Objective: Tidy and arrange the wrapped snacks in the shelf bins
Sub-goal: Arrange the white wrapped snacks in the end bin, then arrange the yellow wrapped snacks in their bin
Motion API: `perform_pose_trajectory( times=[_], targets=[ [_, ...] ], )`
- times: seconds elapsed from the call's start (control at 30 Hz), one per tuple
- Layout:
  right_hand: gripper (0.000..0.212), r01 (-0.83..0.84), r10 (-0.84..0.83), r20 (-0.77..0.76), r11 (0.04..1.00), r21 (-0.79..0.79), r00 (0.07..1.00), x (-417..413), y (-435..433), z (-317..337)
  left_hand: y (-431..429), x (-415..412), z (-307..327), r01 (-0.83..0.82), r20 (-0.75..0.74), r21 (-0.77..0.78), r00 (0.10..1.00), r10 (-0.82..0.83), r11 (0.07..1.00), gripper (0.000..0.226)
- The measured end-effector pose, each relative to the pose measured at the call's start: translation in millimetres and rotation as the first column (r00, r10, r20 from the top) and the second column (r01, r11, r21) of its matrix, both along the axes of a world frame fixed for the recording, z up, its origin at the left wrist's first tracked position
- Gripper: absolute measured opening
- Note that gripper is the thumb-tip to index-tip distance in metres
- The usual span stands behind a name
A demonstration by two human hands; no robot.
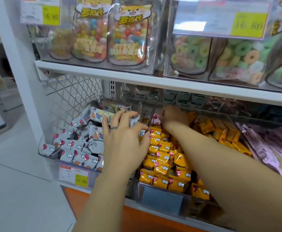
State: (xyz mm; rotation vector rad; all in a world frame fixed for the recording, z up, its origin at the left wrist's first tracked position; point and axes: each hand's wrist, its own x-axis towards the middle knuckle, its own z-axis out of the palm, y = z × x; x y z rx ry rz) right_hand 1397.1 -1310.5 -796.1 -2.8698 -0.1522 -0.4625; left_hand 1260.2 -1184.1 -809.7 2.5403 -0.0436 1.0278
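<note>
A clear left bin point(42, 150) holds white wrapped snacks point(73, 146) with red balloon prints. Beside it, the middle bin point(162, 200) is full of yellow wrapped snacks point(162, 158). My left hand point(125, 141) reaches over the back of the white pile with fingers spread, and a white packet point(135, 121) sits between its index finger and thumb. My right hand point(173, 118) is curled at the back of the yellow bin, and it pinches a pink packet point(157, 118) next to the divider wall.
A third bin at the right holds lilac packets point(271, 148). The white shelf board point(137, 77) above carries clear boxes of candy pouches point(128, 36) and hangs low over both hands. A price tag point(74, 175) fronts the left bin. Wire mesh point(70, 97) backs the shelf.
</note>
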Motion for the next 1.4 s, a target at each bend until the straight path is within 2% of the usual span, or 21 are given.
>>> perform_pose_trajectory(
  times=[0.23, 0.4, 0.57, 0.7, 0.87, 0.97, 1.07, 1.3, 1.4],
  targets=[
    [0.016, -0.072, 0.042, 0.131, 0.97, 0.234, 0.991, -21.6, -3.6, 16.1, -4.1, -2.5, 2.7, -0.015, -0.006, -0.02, 1.0, 0.015, 1.0, 0.012],
    [0.009, -0.166, 0.117, 0.192, 0.95, 0.265, 0.974, -49.6, -13.1, 26.6, -5.7, -6.3, 6.4, -0.027, -0.023, -0.019, 0.999, 0.026, 0.999, 0.016],
    [0.005, -0.295, 0.204, 0.239, 0.843, 0.449, 0.949, -99.5, -32.2, 33.1, -18.3, -15.5, 14.5, -0.014, -0.004, -0.004, 1.0, 0.014, 1.0, 0.014],
    [0.001, -0.368, 0.24, 0.29, 0.735, 0.569, 0.927, -143.7, -56.2, 35.2, -39.3, -29.5, 19.9, 0.066, 0.046, -0.01, 0.997, -0.065, 0.998, 0.016],
    [0.018, -0.422, 0.218, 0.386, 0.686, 0.592, 0.896, -181.4, -92.7, 34.3, -66.1, -38.4, 22.1, 0.284, -0.062, -0.084, 0.955, -0.29, 0.955, 0.019],
    [0.027, -0.427, 0.192, 0.473, 0.778, 0.461, 0.86, -191.6, -122.0, 33.7, -80.6, -36.3, 17.6, 0.328, -0.092, -0.116, 0.936, -0.339, 0.938, 0.019],
    [0.026, -0.398, 0.18, 0.525, 0.853, 0.338, 0.832, -195.1, -151.8, 30.7, -98.6, -33.3, 18.3, 0.363, -0.108, -0.151, 0.919, -0.38, 0.92, 0.02],
    [0.029, -0.267, 0.097, 0.498, 0.921, 0.282, 0.862, -192.7, -207.2, 22.6, -132.0, -34.0, 13.3, 0.382, -0.166, -0.135, 0.901, -0.401, 0.914, 0.024],
    [0.03, -0.152, 0.057, 0.362, 0.958, 0.242, 0.93, -185.1, -224.9, 17.8, -135.3, -33.3, 7.9, 0.365, -0.217, -0.118, 0.898, -0.383, 0.923, 0.026]
  ],
)
